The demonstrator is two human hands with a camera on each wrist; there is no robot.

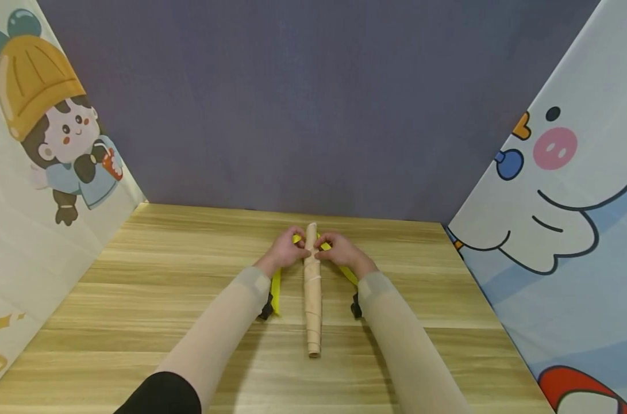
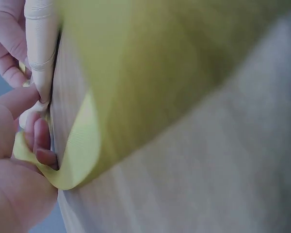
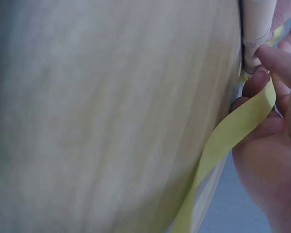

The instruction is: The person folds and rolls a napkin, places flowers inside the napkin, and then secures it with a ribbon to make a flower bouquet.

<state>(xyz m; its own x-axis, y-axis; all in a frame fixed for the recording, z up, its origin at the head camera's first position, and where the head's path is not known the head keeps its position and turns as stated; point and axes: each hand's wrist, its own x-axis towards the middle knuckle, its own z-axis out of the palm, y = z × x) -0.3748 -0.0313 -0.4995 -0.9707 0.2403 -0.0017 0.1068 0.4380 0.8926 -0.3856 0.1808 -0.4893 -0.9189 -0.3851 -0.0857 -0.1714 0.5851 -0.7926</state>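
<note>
A slim beige roll [image 1: 313, 310], wound from sheet material with edges showing along it, lies lengthwise on the wooden table. Near its far end a yellow ribbon [image 1: 276, 290] comes out on both sides. My left hand [image 1: 285, 248] is on the left of the roll, fingers curled round the ribbon, which loops over them in the left wrist view [image 2: 82, 145]. On the opposite side my right hand [image 1: 342, 252] pinches the ribbon [image 3: 235, 127] between thumb and fingers. Both thumbs point in at the roll. The ribbon's stretch beneath the roll is hidden.
The wooden table [image 1: 199, 241] runs back to a dark grey panel [image 1: 292, 115]. Printed cartoon panels slant up at the left [image 1: 13, 230] and right [image 1: 577, 299]. Small black devices [image 1: 266, 309] sit by both wrists.
</note>
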